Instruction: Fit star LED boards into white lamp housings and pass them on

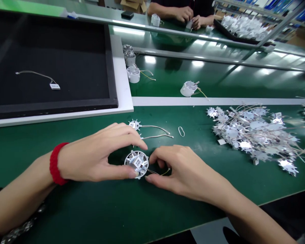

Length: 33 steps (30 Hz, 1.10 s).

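Note:
A round white housing (126,158) stands on the green table between my hands, with a spiked silver disc (138,162) seated inside its rim. My left hand (99,152), with a red band at the wrist, has its thumb on the housing's near edge and its fingers arched over the far side. At the right edge, the curled fingertips of my right hand (178,167) meet the housing. Thin wires (154,172) run from it into the gap between right thumb and forefinger. Just behind lies another spiked disc (134,124) with wires, partly covering view of a second one.
A heap of spiked discs with wires (254,128) lies at right. A rubber band (181,131) is nearby. At left, a black-lined tray (123,84) holds a small wired part (55,86). Another white housing (188,88) stands behind. Across the bench, a co-worker's hands (190,18) handle a part.

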Each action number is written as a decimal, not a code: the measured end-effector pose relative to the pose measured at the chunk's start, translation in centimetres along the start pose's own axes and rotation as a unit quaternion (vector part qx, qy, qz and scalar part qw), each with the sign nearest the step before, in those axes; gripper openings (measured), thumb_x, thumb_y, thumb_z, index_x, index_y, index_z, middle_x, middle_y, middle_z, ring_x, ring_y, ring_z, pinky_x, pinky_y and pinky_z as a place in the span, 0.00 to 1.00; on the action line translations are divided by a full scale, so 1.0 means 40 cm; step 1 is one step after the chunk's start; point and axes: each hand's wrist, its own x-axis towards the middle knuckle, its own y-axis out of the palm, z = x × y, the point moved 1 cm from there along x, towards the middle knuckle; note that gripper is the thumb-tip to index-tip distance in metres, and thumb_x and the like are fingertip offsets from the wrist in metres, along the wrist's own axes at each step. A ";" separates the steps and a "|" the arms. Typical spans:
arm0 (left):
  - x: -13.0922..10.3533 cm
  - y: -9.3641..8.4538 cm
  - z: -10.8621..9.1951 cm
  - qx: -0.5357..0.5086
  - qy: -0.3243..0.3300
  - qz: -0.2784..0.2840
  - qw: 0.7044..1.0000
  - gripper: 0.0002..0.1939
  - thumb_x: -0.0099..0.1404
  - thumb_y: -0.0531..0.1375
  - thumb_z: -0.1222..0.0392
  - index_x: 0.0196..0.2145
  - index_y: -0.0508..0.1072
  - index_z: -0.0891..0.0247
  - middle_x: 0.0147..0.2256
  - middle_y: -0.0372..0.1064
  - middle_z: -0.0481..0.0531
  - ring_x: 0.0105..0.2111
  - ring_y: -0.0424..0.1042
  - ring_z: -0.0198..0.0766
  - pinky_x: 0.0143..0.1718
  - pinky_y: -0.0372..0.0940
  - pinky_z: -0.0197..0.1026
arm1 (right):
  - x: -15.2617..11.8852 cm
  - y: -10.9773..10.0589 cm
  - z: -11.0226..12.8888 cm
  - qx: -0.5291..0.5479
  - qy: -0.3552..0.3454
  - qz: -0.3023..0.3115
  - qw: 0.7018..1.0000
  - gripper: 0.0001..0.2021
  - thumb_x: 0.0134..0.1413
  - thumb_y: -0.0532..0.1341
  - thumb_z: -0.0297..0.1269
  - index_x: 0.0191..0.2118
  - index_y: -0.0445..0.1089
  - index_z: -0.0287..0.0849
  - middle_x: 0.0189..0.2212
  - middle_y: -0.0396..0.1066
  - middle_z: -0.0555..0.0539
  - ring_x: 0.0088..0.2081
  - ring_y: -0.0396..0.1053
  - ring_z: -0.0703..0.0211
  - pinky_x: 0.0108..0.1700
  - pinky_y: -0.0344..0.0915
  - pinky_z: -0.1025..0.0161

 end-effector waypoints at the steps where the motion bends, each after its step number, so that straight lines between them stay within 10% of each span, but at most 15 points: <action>1: -0.001 -0.004 -0.002 0.003 0.013 -0.016 1.000 0.16 0.68 0.65 0.53 0.51 0.69 0.53 0.48 0.70 0.48 0.48 0.67 0.42 0.49 0.60 0.41 | -0.001 -0.004 0.001 0.005 -0.012 -0.021 1.000 0.10 0.53 0.71 0.40 0.37 0.72 0.43 0.29 0.71 0.55 0.28 0.65 0.66 0.31 0.53 0.66; 7: -0.006 -0.004 -0.006 0.021 0.037 -0.054 0.998 0.04 0.71 0.61 0.62 0.42 0.73 0.54 0.40 0.69 0.44 0.41 0.65 0.37 0.46 0.57 0.38 | -0.001 0.005 0.005 -0.028 -0.185 -0.058 0.981 0.06 0.61 0.64 0.33 0.43 0.72 0.40 0.29 0.70 0.52 0.28 0.64 0.64 0.33 0.54 0.63; 33: -0.005 -0.017 0.005 -0.011 0.020 0.004 1.000 0.08 0.69 0.65 0.56 0.45 0.72 0.54 0.40 0.71 0.44 0.41 0.68 0.36 0.45 0.60 0.37 | 0.003 0.020 -0.003 -0.039 -0.189 -0.073 0.979 0.08 0.64 0.63 0.35 0.46 0.75 0.42 0.29 0.71 0.51 0.28 0.65 0.61 0.31 0.54 0.61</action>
